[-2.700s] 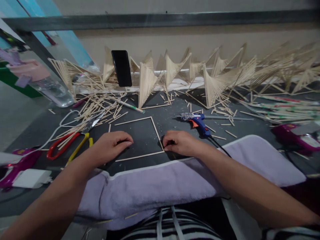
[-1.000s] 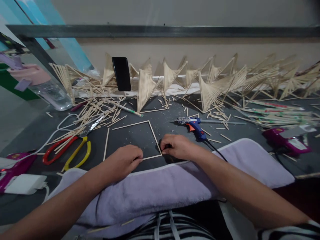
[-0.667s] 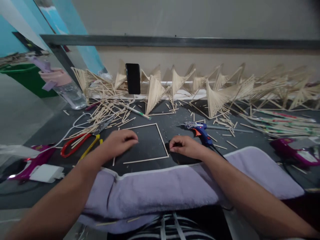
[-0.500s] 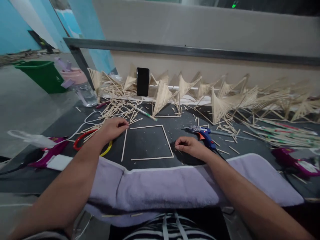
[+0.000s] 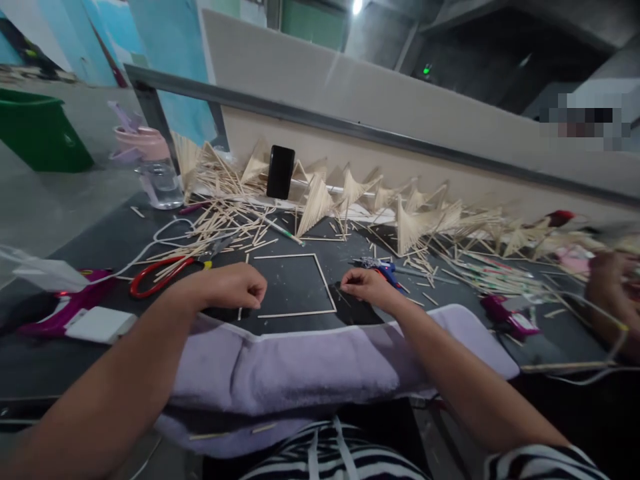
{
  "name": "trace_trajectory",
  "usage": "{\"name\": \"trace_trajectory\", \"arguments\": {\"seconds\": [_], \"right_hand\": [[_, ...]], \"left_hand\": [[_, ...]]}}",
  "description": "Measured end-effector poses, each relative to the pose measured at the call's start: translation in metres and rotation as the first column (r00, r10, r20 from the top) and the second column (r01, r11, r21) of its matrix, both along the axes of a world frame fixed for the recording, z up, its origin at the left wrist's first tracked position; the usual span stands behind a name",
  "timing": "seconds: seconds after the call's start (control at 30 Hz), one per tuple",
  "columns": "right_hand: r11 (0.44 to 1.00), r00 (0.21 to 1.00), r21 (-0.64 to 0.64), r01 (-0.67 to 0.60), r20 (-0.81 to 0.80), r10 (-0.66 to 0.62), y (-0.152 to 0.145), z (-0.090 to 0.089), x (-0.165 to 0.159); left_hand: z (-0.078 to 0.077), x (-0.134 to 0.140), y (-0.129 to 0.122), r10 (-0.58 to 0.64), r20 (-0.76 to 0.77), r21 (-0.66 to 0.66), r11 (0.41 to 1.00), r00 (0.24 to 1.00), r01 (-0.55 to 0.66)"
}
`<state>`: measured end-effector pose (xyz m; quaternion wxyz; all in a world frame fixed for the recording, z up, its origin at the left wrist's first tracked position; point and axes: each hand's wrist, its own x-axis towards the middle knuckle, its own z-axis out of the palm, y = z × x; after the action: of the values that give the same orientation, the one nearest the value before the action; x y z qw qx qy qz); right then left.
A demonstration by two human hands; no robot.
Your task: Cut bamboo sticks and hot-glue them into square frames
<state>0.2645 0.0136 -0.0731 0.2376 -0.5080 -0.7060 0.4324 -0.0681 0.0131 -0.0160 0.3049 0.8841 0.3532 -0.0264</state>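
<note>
left hand: curled into a loose fist, knuckles up, resting on the desk at the near-left corner of the stick frame; whether the fingers pinch a stick I cannot tell.
left stick: only a short end shows below the left hand, touching it; its long axis runs away from the person, up the frame's left side.
stick frame: a square outline of thin wooden sticks lying flat on the desk, between the two hands; near stick runs left to right, right stick runs front to back.
right hand: fingers closed together at the tips, just right of the frame's right stick, near but apart from it; anything pinched is too small to tell.
nearer hand: left hand lies on the frame, right hand beside it.
glue gun: blue, just behind the right hand.
</note>
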Motion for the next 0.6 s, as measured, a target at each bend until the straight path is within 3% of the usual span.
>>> {"name": "trace_trajectory", "arguments": {"seconds": [0.1,0.27,0.43,0.6], "right_hand": [[0.987,0.991,0.108,-0.12,0.079,0.112,0.003,-0.001,-0.001],[0.908,0.93,0.228,-0.353,0.19,0.314,0.002,-0.004,0.002],[0.867,0.896,0.233,-0.44,0.174,0.408,0.0,-0.004,0.006],[0.853,0.887,0.254,-0.456,0.205,0.413,0.0,-0.004,0.006]], "left_hand": [[-0.005,0.006,-0.005,-0.037,-0.041,0.009,0.999,0.998,0.037],[-0.012,0.009,-0.003,-0.024,-0.09,0.041,0.999,0.996,0.028],[-0.013,0.013,-0.002,-0.006,-0.167,0.003,1.0,0.986,0.007],[-0.015,0.015,-0.003,-0.018,-0.193,-0.013,1.0,0.981,0.015]]}}
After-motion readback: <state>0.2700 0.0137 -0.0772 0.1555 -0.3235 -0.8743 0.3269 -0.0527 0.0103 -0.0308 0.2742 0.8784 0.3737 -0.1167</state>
